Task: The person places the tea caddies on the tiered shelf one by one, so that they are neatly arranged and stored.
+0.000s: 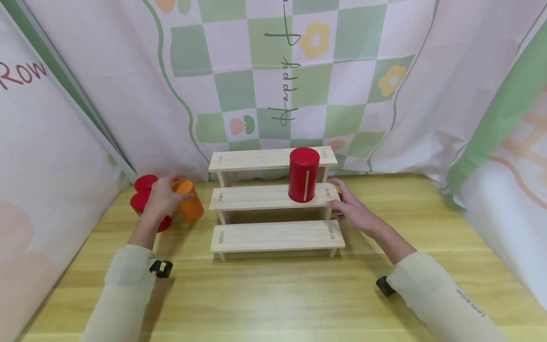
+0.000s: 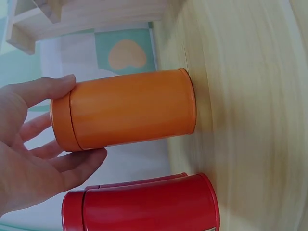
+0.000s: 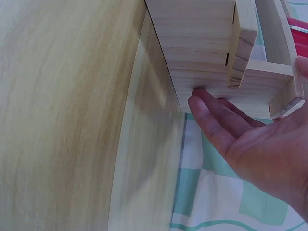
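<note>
My left hand (image 1: 164, 197) grips an orange can (image 1: 191, 202) by its lidded top end, thumb on one side and fingers on the other. In the left wrist view the can's base is right at the tabletop. Red cans (image 1: 140, 202) stand close beside it, partly hidden by the hand. At the other side, my right hand (image 1: 352, 209) rests against the right end of a three-step wooden rack (image 1: 273, 197). Its fingers (image 3: 211, 118) lie nearly straight along the rack's side panel in the right wrist view. One red can (image 1: 304, 175) stands upright on the middle step.
The wooden tabletop (image 1: 273, 299) carries everything. A printed curtain (image 1: 265, 85) hangs right behind the rack, and further cloth walls (image 1: 47, 199) close in both sides. The top step (image 1: 252, 159) and bottom step (image 1: 278, 236) of the rack are bare wood.
</note>
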### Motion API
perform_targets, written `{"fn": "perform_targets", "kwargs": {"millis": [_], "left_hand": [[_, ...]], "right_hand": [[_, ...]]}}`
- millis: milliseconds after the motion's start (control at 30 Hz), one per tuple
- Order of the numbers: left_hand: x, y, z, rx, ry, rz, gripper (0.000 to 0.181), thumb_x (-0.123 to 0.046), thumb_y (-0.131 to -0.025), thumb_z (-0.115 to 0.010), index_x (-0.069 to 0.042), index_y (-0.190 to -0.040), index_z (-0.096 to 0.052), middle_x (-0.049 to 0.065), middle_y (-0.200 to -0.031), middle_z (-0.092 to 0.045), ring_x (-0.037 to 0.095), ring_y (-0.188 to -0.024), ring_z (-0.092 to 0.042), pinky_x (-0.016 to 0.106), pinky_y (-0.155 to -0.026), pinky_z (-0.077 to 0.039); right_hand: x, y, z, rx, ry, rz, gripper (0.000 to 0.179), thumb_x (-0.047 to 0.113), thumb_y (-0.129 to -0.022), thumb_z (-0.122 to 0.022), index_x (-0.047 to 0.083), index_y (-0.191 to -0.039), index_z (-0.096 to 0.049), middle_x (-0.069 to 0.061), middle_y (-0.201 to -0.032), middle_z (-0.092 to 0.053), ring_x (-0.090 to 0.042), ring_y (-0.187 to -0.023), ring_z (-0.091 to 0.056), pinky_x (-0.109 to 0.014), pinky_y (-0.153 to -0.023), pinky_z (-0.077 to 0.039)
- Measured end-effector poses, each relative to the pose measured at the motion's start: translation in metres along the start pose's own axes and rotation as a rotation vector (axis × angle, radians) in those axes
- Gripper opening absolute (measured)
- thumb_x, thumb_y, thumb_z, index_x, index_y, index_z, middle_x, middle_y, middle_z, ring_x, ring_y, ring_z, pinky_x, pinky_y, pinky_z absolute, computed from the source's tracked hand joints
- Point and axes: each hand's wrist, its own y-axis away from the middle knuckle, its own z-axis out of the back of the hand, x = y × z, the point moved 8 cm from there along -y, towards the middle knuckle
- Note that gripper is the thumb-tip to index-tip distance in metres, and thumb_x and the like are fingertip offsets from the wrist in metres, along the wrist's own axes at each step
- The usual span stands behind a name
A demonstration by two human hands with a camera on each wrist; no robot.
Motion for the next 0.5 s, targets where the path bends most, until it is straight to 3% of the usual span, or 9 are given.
{"fn": "perform_targets", "kwargs": {"millis": [267,500], "left_hand": [[-0.007,0.005,0.005,-0.052,0.029,-0.014,0.065,-0.010,-0.094,-0.075,0.002,-0.152,-0.047,0.027,-0.151,-0.047,0.045,-0.129,-0.048,0.060,-0.108,-0.046],[-0.012,0.009,0.012,-0.079,0.048,-0.024,0.065,-0.013,-0.093,-0.078,0.002,-0.149,-0.050,0.027,-0.148,-0.052,0.044,-0.125,-0.053,0.059,-0.106,-0.048]], "right_hand": [[-0.001,-0.001,-0.001,0.000,-0.001,-0.005,0.063,0.016,-0.103,-0.050,0.009,-0.156,-0.018,-0.018,-0.099,-0.048,-0.029,-0.077,-0.049,-0.038,-0.067,-0.048],[-0.002,-0.001,-0.001,-0.002,0.004,-0.015,0.062,0.017,-0.103,-0.050,0.009,-0.156,-0.018,-0.023,-0.105,-0.050,-0.029,-0.081,-0.051,-0.039,-0.071,-0.050]]}}
